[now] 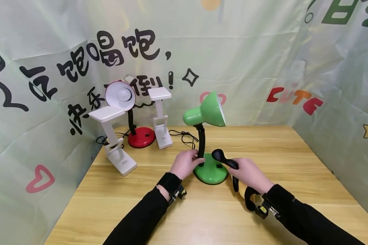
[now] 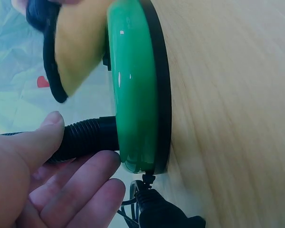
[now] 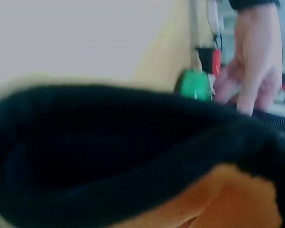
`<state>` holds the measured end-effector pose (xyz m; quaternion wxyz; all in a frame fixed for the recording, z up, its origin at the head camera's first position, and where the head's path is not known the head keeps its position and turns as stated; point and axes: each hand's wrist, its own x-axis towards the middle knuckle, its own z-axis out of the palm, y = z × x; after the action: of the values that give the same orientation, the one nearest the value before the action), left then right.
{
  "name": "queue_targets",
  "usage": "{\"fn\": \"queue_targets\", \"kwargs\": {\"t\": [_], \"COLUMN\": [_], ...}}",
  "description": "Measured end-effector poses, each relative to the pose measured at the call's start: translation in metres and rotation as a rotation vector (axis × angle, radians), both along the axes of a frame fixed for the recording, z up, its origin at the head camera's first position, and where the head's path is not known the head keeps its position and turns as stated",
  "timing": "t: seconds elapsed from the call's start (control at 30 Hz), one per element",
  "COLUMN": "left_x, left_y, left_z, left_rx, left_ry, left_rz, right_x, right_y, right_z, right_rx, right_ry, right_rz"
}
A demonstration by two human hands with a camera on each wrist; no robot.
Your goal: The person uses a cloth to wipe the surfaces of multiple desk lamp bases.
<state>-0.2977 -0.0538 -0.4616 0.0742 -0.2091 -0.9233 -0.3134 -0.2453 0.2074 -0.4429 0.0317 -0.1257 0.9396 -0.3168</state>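
The green lamp (image 1: 209, 136) stands upright between the hands near the tabletop (image 1: 294, 163) middle, the left hand (image 1: 184, 164) loosely around its black neck (image 1: 201, 144), the right hand (image 1: 250, 174) gripping a black-and-yellow cloth (image 1: 233, 170) beside its base.

far left on my table: two white folding lamps (image 1: 115, 136) (image 1: 161, 117) | between them: a red lamp (image 1: 132, 115) with a round white shade | black cords (image 1: 184, 136) lie by them | table (image 1: 294, 163): light wood | wall: a pale cloth (image 1: 248, 51) with black writing, hearts and a star
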Motion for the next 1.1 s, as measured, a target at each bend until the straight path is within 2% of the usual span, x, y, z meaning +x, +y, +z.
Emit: {"fn": "queue_targets", "kwargs": {"t": [0.1, 0.27, 0.4, 0.5, 0.67, 0.83, 0.97, 1.1], "left_x": [0.000, -0.001, 0.000, 0.000, 0.001, 0.000, 0.000, 0.000], "left_y": [0.000, -0.001, -0.001, -0.001, -0.002, -0.001, -0.002, -0.003], "left_z": [0.000, 0.002, 0.004, 0.004, 0.005, 0.006, 0.006, 0.005], "left_rx": [-0.009, -0.014, -0.018, -0.019, -0.013, -0.012, -0.011, -0.009], "left_ry": [0.010, 0.004, -0.010, -0.015, -0.017, -0.008, -0.003, -0.022], "left_rz": [-0.001, -0.004, 0.003, 0.005, -0.004, -0.015, -0.014, -0.014], "right_x": [0.019, 0.044, 0.056, 0.060, 0.055, 0.033, 0.020, 0.020], "right_y": [-0.005, -0.021, -0.042, -0.061, -0.093, -0.114, -0.120, -0.110], "right_z": [0.002, 0.001, -0.003, -0.009, -0.018, -0.019, -0.018, -0.011], "right_rx": [0.006, 0.048, 0.144, 0.239, 0.432, 0.514, 0.503, 0.449], "right_ry": [0.016, 0.048, 0.158, 0.307, 0.573, 0.710, 0.722, 0.639], "right_rz": [0.016, 0.124, 0.285, 0.395, 0.494, 0.449, 0.432, 0.474]}}
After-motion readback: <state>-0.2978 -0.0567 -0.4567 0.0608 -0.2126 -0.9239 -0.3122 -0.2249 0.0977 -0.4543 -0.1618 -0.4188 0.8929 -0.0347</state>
